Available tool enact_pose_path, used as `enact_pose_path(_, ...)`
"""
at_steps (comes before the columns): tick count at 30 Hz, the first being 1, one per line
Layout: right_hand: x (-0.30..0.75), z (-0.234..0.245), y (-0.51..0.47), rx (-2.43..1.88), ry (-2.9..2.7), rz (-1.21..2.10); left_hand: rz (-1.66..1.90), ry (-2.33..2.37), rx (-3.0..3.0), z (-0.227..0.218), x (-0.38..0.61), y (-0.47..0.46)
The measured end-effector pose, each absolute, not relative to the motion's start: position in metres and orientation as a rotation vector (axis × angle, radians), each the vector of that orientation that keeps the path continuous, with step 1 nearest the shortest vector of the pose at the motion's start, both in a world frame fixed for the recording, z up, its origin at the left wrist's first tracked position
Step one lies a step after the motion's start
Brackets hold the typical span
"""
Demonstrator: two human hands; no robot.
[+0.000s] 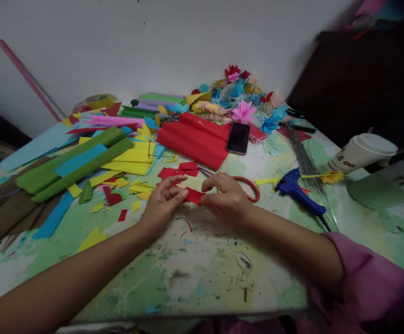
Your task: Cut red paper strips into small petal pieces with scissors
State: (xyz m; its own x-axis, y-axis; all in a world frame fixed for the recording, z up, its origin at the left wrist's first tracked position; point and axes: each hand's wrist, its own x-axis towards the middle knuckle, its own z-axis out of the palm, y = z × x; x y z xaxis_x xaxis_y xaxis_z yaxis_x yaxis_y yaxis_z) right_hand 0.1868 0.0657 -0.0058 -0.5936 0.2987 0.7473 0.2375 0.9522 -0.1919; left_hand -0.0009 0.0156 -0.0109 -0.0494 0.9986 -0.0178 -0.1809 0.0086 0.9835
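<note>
A small strip of red crepe paper (194,196) is stretched between my two hands over the middle of the table. My left hand (163,200) pinches its left end between thumb and fingers. At its right end, my right hand (227,195) grips it the same way. Just beyond the hands lie more cut red paper pieces (188,168). Scissors with red-orange handles (252,189) rest behind my right hand, their blades partly hidden by it.
A blue glue gun (300,191) and thin wire stems (303,150) lie to the right, near a lidded paper cup (360,150). Behind are a phone (238,138), a large red crepe sheet (195,139) and paper flowers (243,111). Green crepe paper (73,162) and scraps cover the left.
</note>
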Motion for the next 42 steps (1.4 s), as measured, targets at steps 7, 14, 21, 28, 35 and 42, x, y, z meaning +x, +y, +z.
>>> enact_pose_path(7, 0.191, -0.006, 0.066, -0.362, -2.230, 0.307, 1.360, 1.132, 1.012, -0.013, -0.003, 0.018)
enact_pose_path(14, 0.184, -0.003, 0.062, -0.599, -1.971, 1.010, 1.319, 1.114, 1.074, -0.011, -0.001, 0.016)
enact_pose_path(21, 0.174, -0.009, 0.058, -0.823, -1.813, 1.258, 1.281, 1.097, 1.119, -0.010, 0.001, 0.013)
enact_pose_path(28, 0.168, -0.008, 0.050, -0.832, -1.741, 1.333, 1.312, 1.111, 1.085, -0.012, 0.001, 0.015)
enact_pose_path(35, 0.171, -0.002, 0.053, -0.883, -1.823, 1.177, 1.341, 1.060, 0.993, -0.013, 0.004, 0.016)
enact_pose_path(42, 0.204, 0.012, 0.067, -1.246, -2.416, 0.289, 1.367, 1.082, 1.000, -0.017, 0.002, 0.016)
